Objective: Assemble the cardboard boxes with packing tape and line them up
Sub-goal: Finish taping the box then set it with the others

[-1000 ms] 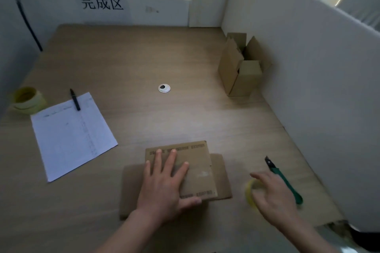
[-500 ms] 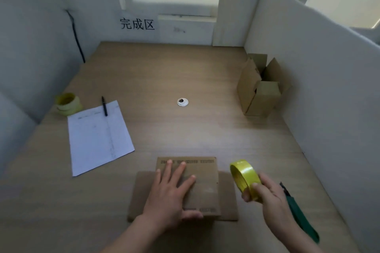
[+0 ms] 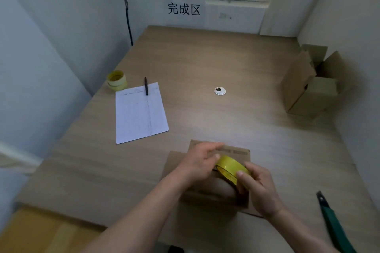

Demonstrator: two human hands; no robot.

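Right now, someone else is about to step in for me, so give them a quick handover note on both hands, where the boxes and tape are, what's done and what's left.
Right hand: grips the yellow tape roll above the flat box.
Left hand: at the roll's far side, thumb on it, probably finding the tape end; the fingers' grip is unclear.
Flat cardboard box: near table edge, under both hands, no tape visible.
Second box: at the right wall, flaps open.
Spare tape rolls: far left, by the paper and pen.
Green cutter: on the table to the right.
Done: roll picked up.
Left: tape the boxes and line them up.

Left hand [image 3: 198, 162] left box [image 3: 236, 153], joined tape roll [image 3: 231, 167].
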